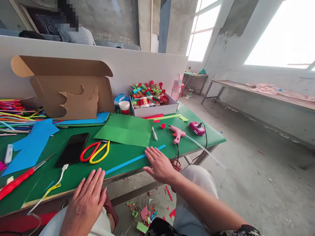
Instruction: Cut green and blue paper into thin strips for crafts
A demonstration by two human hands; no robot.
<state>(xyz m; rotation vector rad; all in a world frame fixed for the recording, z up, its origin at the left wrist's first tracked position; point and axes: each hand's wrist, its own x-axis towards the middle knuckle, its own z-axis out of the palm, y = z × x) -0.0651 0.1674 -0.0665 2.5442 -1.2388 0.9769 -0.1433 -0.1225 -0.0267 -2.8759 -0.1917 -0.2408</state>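
A narrow blue strip (128, 163) lies slanting along the front edge of the green table. Over its left end rest the fingertips of my left hand (87, 200), stretched out with the palm down. My right hand (159, 165) lies flat across the strip nearer its right end, fingers extended and thumb apart; the blue tip shows beyond it. Behind the strip are a green sheet (128, 129) and scissors (96, 152) with one red and one yellow handle. A pink glue gun (177, 133) lies to the right of the sheet.
A black phone (73, 150) with a white cable and a red-handled tool (19, 181) lie at the left. Behind stand an opened cardboard box (73, 88) and a white box (155, 109) of colourful toys. A pink power block (197, 128) sits at the right. Scraps litter the floor.
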